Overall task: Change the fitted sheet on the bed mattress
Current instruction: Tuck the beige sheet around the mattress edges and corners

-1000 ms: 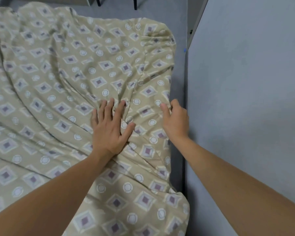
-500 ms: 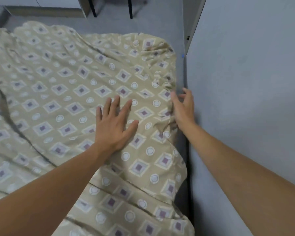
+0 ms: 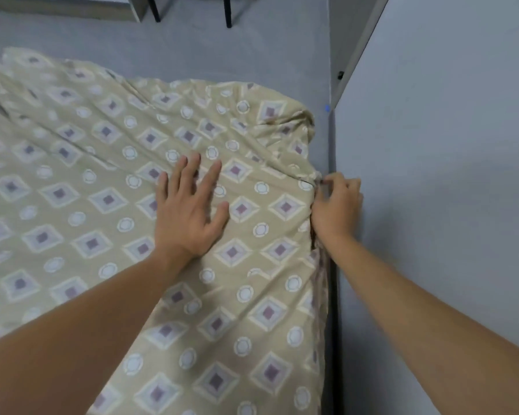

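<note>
- A person's right hand (image 3: 336, 205) curls its fingers around the edge of a patterned sheet (image 3: 102, 199) at the side of the bed nearest the wall (image 3: 447, 175), pinching the cloth where it gathers into a tight fold.
- The left hand (image 3: 189, 211) lies flat on top of the sheet, fingers straight and spread, pressing the fabric down and holding nothing.
- The sheet looks light, soft and limp; it wrinkles toward the pinch and would likely slide freely over the mattress, which it hides entirely.
- The gathered hem along the side and the bunched far corner (image 3: 294, 121) appear the best places to take hold.
- The sheet covers the bed from the near edge to the far corner, in a beige diamond-and-circle print.
- A narrow dark gap (image 3: 332, 265) separates bed and grey wall, leaving little room for fingers.
- Grey floor (image 3: 222, 52) lies beyond, with dark furniture legs (image 3: 227, 10) at the top.
</note>
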The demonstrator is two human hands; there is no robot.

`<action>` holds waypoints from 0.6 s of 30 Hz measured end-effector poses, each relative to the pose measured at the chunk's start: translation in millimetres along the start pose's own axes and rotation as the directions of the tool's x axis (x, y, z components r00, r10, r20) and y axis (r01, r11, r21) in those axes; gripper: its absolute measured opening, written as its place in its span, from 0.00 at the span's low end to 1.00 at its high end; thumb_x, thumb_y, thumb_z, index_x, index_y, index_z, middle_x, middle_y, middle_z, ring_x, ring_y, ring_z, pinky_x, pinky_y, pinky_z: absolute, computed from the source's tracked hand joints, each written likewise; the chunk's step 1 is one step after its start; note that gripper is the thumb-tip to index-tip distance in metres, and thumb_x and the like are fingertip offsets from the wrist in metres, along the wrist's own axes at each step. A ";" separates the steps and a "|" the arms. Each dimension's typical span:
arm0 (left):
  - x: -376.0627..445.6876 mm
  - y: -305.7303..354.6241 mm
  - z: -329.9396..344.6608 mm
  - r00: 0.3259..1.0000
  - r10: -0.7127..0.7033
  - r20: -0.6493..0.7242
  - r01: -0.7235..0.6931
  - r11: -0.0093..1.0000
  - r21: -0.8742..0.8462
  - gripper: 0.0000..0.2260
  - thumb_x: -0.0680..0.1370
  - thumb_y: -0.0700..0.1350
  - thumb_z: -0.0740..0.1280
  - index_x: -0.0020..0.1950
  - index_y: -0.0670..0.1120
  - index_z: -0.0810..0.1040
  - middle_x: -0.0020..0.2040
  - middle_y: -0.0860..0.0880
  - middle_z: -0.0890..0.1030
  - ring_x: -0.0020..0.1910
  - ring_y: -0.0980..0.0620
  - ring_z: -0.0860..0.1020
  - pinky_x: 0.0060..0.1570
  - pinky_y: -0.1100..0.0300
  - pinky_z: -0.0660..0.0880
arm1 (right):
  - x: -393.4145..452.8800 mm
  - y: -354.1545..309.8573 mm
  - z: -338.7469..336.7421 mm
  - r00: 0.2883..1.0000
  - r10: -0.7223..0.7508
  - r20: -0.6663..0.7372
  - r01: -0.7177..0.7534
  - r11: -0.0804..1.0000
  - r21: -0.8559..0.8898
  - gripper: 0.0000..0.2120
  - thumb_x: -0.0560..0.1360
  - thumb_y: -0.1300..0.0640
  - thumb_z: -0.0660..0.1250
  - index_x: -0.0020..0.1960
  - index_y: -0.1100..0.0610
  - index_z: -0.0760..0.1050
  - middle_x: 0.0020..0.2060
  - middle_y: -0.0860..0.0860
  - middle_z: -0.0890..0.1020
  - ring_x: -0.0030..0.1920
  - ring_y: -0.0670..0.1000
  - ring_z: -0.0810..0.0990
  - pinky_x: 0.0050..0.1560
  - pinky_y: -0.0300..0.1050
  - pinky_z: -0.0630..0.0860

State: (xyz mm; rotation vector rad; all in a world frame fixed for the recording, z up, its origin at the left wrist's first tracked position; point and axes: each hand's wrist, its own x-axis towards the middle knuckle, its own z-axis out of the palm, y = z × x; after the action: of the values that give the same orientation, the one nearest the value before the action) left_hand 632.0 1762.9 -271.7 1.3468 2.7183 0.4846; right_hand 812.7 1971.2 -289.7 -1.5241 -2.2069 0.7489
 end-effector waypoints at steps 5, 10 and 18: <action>1.1 -4.8 2.0 1.000 0.005 0.012 -0.005 1.000 -0.013 0.33 0.81 0.63 0.55 0.86 0.58 0.53 0.86 0.50 0.51 0.85 0.47 0.47 0.80 0.37 0.48 | 26.8 -93.4 7.8 0.985 -0.169 0.018 0.167 0.983 0.079 0.29 0.77 0.46 0.66 0.76 0.48 0.64 0.71 0.52 0.66 0.68 0.56 0.67 0.67 0.53 0.70; 7.0 -4.4 4.1 1.000 0.005 0.031 -0.006 1.000 0.026 0.33 0.81 0.63 0.54 0.85 0.54 0.57 0.86 0.48 0.52 0.85 0.44 0.49 0.79 0.34 0.51 | 59.1 -122.4 41.8 0.963 -0.255 0.083 0.267 0.939 -0.217 0.31 0.81 0.38 0.59 0.81 0.46 0.61 0.79 0.55 0.61 0.76 0.62 0.63 0.71 0.62 0.70; 11.8 -5.5 0.9 0.990 -0.037 0.136 0.028 0.997 0.067 0.35 0.79 0.62 0.55 0.85 0.53 0.57 0.86 0.45 0.51 0.85 0.41 0.49 0.79 0.33 0.50 | 64.0 -117.0 60.5 0.967 -0.187 0.175 0.233 0.926 -0.297 0.30 0.82 0.42 0.57 0.81 0.49 0.61 0.80 0.57 0.59 0.74 0.64 0.66 0.70 0.64 0.71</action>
State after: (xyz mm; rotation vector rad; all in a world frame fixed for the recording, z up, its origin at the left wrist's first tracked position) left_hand 620.8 1769.3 -273.4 1.2962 2.6607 0.2925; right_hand 668.5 1984.9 -267.8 -1.3708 -2.6515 0.4664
